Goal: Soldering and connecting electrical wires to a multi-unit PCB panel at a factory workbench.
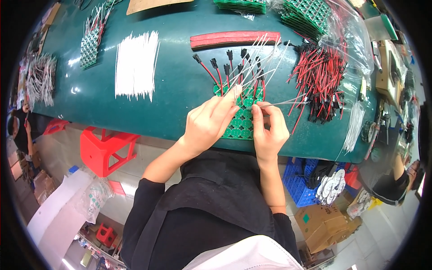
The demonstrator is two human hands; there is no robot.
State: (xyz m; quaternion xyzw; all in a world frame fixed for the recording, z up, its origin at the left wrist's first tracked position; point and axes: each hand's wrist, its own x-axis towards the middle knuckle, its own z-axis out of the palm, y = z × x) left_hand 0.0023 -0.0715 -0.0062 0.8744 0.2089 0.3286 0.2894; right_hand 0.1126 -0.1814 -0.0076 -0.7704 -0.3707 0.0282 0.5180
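A green circuit-board panel point(236, 132) made up of several round boards lies at the table's near edge. Red-and-black leads with black plugs point(213, 63) rise from its far part, and thin white wires point(273, 60) fan up among them. My left hand point(208, 118) is over the panel's left side, its fingers closed where the white wires come together; the exact grip is partly hidden. Low over the panel's right side, my right hand point(270, 129) pinches a white wire point(288, 102) between thumb and fingers, its length trailing right toward the lead pile.
Right of the panel lie a heap of red-and-black leads point(317, 74) and a white wire bundle point(354, 126). A red padded strip point(234, 39) sits behind. Leftward are a white wire stack point(136, 65) and a wired panel point(89, 47). A red stool point(105, 150) stands below the table.
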